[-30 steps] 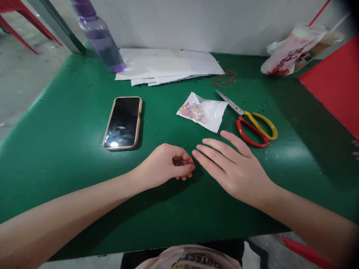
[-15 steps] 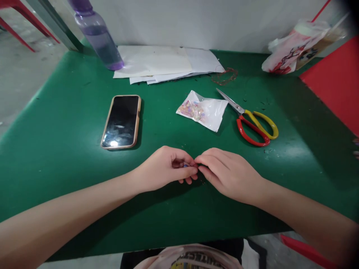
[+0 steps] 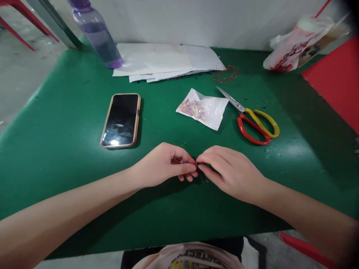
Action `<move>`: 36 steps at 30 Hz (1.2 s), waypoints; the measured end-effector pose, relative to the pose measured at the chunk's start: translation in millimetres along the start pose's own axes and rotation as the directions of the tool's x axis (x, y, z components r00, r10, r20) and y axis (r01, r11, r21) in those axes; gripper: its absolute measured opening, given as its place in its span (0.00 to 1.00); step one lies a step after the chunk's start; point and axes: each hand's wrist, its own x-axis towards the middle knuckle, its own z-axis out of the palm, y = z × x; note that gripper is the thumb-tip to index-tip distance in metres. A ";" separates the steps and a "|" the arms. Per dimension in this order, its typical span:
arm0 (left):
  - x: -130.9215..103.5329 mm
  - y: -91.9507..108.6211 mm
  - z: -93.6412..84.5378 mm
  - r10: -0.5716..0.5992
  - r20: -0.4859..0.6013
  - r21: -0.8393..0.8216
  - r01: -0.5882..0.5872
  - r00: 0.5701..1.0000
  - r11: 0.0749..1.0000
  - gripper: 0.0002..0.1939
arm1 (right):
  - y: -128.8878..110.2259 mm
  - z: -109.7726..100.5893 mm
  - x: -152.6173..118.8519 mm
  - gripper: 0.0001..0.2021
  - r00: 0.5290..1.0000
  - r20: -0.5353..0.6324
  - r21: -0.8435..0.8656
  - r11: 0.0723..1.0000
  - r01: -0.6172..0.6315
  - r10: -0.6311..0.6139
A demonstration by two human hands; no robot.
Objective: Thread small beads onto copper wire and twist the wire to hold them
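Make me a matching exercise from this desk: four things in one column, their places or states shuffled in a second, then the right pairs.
Things:
1. phone
2. scissors
3. purple bottle
4. bead bag

Places or states:
A. far left corner, beside the papers
B. red and yellow handles
C. lies screen up, left of the bag
D. between phone and scissors

Pairs: 1-C, 2-B, 3-A, 4-D

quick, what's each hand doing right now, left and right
Left hand: curled shut, pinching a tiny bead-like thing, too small to identify.
Right hand: fingers pinched together at the left fingertips; whether it holds anything cannot be told.
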 end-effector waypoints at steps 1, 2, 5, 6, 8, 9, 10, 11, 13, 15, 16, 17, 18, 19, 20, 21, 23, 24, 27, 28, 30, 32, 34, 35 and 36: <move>0.3 -0.8 -0.1 -0.001 -0.004 -0.015 0.001 1.000 1.000 0.06 | 0.2 0.4 0.2 0.06 1.000 -0.009 -0.005 1.000 -0.001 0.001; 0.6 -1.5 -0.2 0.002 -0.006 -0.029 -0.002 1.000 1.000 0.06 | 0.4 0.8 0.3 0.06 1.000 -0.025 -0.007 1.000 0.001 -0.001; 1.3 -3.1 -0.6 0.022 -0.003 -0.069 -0.022 1.000 0.997 0.05 | 1.0 1.9 0.1 0.05 0.994 -0.106 -0.010 1.000 0.022 -0.023; 1.4 -3.4 -0.8 0.031 -0.003 -0.081 -0.031 1.000 0.996 0.05 | 1.1 2.3 -0.2 0.04 0.990 -0.140 -0.020 0.999 0.030 -0.032; 1.6 -3.8 -0.9 0.038 -0.009 -0.101 -0.038 0.999 0.994 0.05 | 1.0 2.9 -0.8 0.04 0.977 -0.210 -0.061 0.998 0.032 -0.044; 1.7 -3.8 -0.9 0.038 -0.015 -0.111 -0.039 0.999 0.993 0.05 | 0.9 3.2 -1.2 0.04 0.969 -0.243 -0.085 0.996 0.027 -0.047; 1.9 -3.7 -0.8 0.037 -0.022 -0.122 -0.039 0.999 0.992 0.06 | 0.8 3.5 -1.5 0.04 0.961 -0.273 -0.108 0.994 0.022 -0.051; 2.0 -3.6 -0.7 0.034 -0.029 -0.134 -0.037 0.999 0.990 0.06 | 0.7 3.7 -1.9 0.04 0.953 -0.298 -0.129 0.991 0.018 -0.056; 2.2 -3.3 0.0 0.029 -0.041 -0.157 -0.035 0.999 0.987 0.05 | 0.6 4.2 -2.8 0.04 0.944 -0.324 -0.161 0.987 0.011 -0.064; 2.4 -3.2 1.0 0.025 -0.053 -0.179 -0.034 0.998 0.983 0.05 | 0.5 4.9 -4.0 0.05 0.943 -0.324 -0.182 0.983 0.013 -0.072; 2.4 -3.4 1.7 0.023 -0.059 -0.191 -0.034 0.998 0.981 0.05 | 0.5 5.4 -4.8 0.05 0.946 -0.316 -0.187 0.982 0.016 -0.075; 2.4 -3.7 2.4 0.022 -0.064 -0.205 -0.035 0.998 0.978 0.05 | 0.4 6.1 -5.5 0.06 0.948 -0.308 -0.188 0.982 0.016 -0.074; 2.4 -4.1 3.2 0.022 -0.070 -0.219 -0.037 0.997 0.975 0.05 | 0.4 6.8 -6.3 0.06 0.950 -0.304 -0.185 0.983 0.011 -0.068; 2.4 -4.7 3.9 0.025 -0.074 -0.232 -0.041 0.997 0.972 0.05 | 0.4 7.7 -7.1 0.05 0.951 -0.302 -0.182 0.983 0.004 -0.060; 2.5 -5.3 4.5 0.028 -0.078 -0.243 -0.046 0.997 0.969 0.05 | 0.4 8.5 -7.8 0.05 0.952 -0.303 -0.179 0.984 -0.003 -0.052; 2.6 -5.9 5.0 0.032 -0.080 -0.252 -0.051 0.996 0.966 0.05 | 0.5 9.2 -8.3 0.05 0.950 -0.307 -0.178 0.984 -0.006 -0.050; 2.8 -7.0 5.8 0.035 -0.082 -0.265 -0.056 0.996 0.963 0.05 | 0.6 9.8 -8.8 0.05 0.952 -0.300 -0.197 0.980 0.000 -0.060; 2.9 -7.5 6.0 0.037 -0.083 -0.272 -0.059 0.996 0.960 0.05 | 0.7 9.4 -8.7 0.06 0.958 -0.278 -0.217 0.976 0.007 -0.069; 2.8 -8.6 6.3 0.045 -0.090 -0.295 -0.070 0.995 0.953 0.04 | 0.0 5.3 -6.9 0.07 0.973 -0.199 -0.286 0.957 0.056 -0.117; 2.7 -8.8 6.3 0.047 -0.095 -0.297 -0.073 0.994 0.952 0.04 | -0.4 3.5 -6.0 0.08 0.971 -0.190 -0.303 0.949 0.085 -0.147; 2.5 -8.8 6.4 0.047 -0.107 -0.294 -0.077 0.993 0.953 0.05 | -1.2 0.3 -4.4 0.08 0.953 -0.211 -0.322 0.936 0.142 -0.217; 2.2 -8.4 6.4 0.040 -0.117 -0.292 -0.073 0.992 0.954 0.05 | -1.6 -0.8 -3.6 0.08 0.936 -0.236 -0.330 0.927 0.175 -0.261; 1.8 -7.8 6.3 0.029 -0.121 -0.291 -0.064 0.992 0.955 0.06 | -1.0 0.5 -3.8 0.08 0.931 -0.248 -0.313 0.932 0.184 -0.267; 1.6 -7.5 6.2 0.025 -0.121 -0.290 -0.060 0.992 0.955 0.06 | -0.3 1.7 -4.1 0.08 0.933 -0.251 -0.294 0.939 0.180 -0.258; 1.2 -7.3 6.0 0.025 -0.121 -0.288 -0.060 0.992 0.956 0.06 | 0.5 2.9 -4.4 0.08 0.937 -0.255 -0.265 0.949 0.168 -0.237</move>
